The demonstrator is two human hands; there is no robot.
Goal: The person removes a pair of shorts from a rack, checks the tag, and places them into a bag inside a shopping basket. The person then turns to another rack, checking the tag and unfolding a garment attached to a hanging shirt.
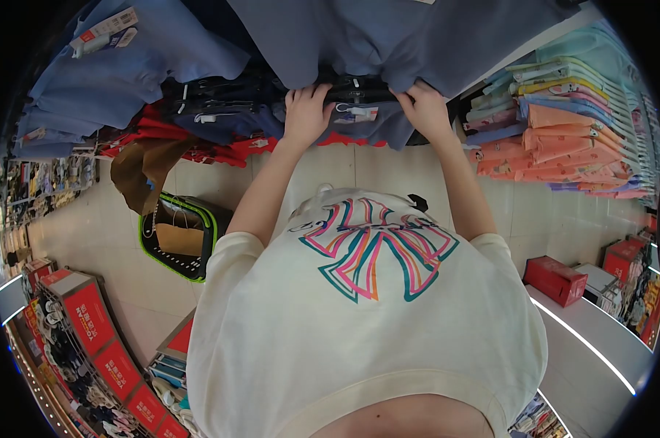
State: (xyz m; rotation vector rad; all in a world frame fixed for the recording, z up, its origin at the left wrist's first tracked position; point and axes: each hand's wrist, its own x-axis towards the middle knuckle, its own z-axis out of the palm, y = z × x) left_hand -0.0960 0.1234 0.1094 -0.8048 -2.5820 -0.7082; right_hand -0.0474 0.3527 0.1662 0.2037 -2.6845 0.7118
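Observation:
A dark blue garment (373, 128) with a white and red tag hangs right in front of me, between my two hands. My left hand (308, 115) has its fingers curled over the garment's upper left edge. At the upper right edge, my right hand (425, 112) grips it in the same way. A black hanger bar (355, 91) shows between the hands. Just above, a large grey-blue garment (330, 36) hangs close over my fingertips and partly hides them. What lies under my fingers cannot be fully made out.
Red garments (231, 151) hang behind and left of my hands. Pastel clothes on hangers (570, 142) fill a rack at right. On the floor at left stands a black and green shopping basket (207, 248) with a brown cloth (144, 171) over its rim. Red-signed shelves (89, 317) stand lower left.

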